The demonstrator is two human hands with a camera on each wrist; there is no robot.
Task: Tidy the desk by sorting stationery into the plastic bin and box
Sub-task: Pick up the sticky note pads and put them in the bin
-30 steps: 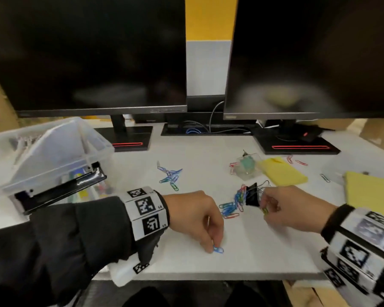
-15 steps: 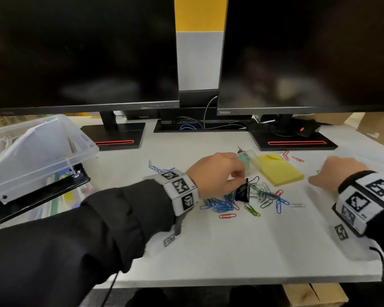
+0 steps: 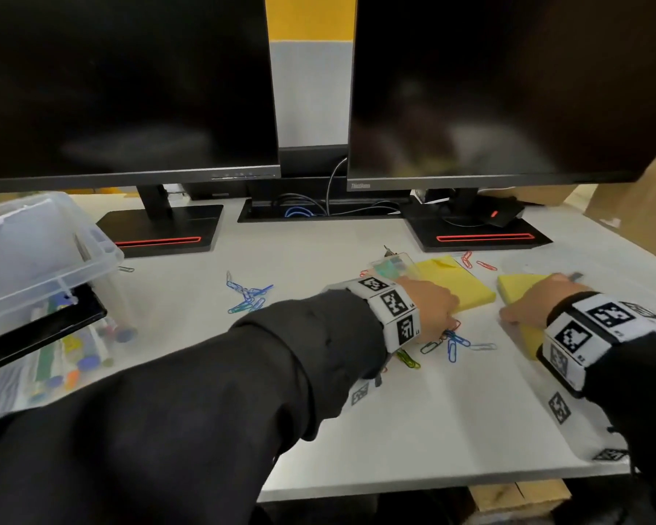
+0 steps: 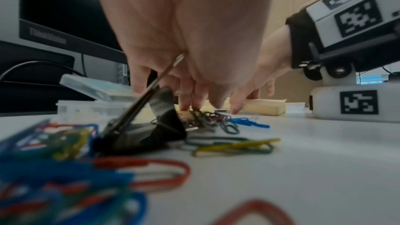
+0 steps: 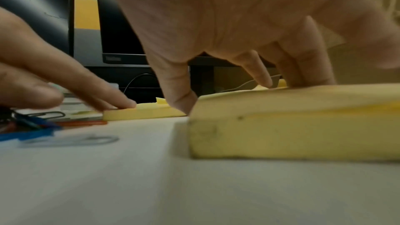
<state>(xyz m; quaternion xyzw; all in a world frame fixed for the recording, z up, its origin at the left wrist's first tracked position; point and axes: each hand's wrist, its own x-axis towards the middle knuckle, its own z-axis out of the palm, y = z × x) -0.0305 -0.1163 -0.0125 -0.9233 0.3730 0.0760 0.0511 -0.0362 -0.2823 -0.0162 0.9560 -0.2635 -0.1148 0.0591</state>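
Observation:
My left hand (image 3: 445,318) reaches across the desk. Its straight fingers (image 4: 186,102) touch down where a heap of coloured paper clips (image 3: 451,341) meets a thin yellow sticky pad (image 3: 457,284). A black binder clip (image 4: 155,126) lies among the clips under that wrist. My right hand (image 3: 527,303) covers a thicker yellow sticky pad (image 5: 292,126), with the fingers over its top and the thumb against its left side. A small clear box (image 3: 394,265) sits behind the left hand. The clear plastic bin (image 3: 91,259) stands far left.
Two dark monitors on black stands (image 3: 160,227) fill the back. More paper clips (image 3: 247,295) lie mid-desk, with red ones (image 3: 474,261) near the right stand. The bin holds several stationery items, and its black-handled lid (image 3: 38,331) leans across it. Cables (image 3: 303,210) run behind.
The left hand went from the desk's near edge to the clip heap, then onto the thin pad. The right hand let go of the binder clip and moved right onto the thick pad.

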